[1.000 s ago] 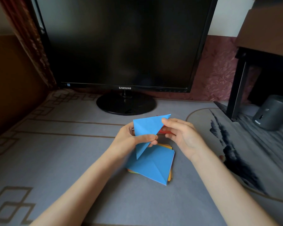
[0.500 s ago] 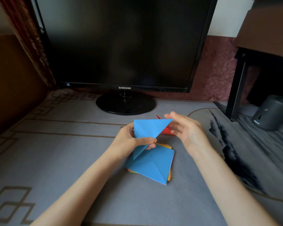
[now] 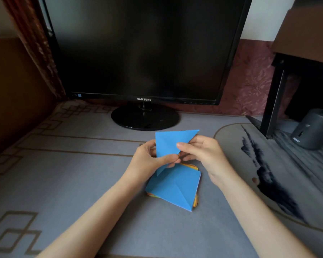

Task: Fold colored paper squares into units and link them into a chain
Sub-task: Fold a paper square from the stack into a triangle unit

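A blue paper folded into a triangle (image 3: 169, 141) is held upright above the mat, its long edge on top and its point hanging down. My left hand (image 3: 149, 161) pinches its lower left part with the thumb in front. My right hand (image 3: 201, 153) grips its right side, thumb laid on the front face. Below them lies a stack of colored paper squares (image 3: 175, 189) with a creased blue sheet on top and orange and yellow edges showing. The red folded piece seen earlier is hidden behind my right hand.
A black Samsung monitor (image 3: 144, 49) stands on its round base (image 3: 145, 118) just behind my hands. The grey patterned mat (image 3: 73, 174) covers the surface. A dark cylindrical device (image 3: 314, 129) and a black stand leg (image 3: 274, 101) sit at the right.
My right hand let go of the top right corner and came back onto the blue triangle's right side. The red piece has gone out of sight. My left hand kept its hold.
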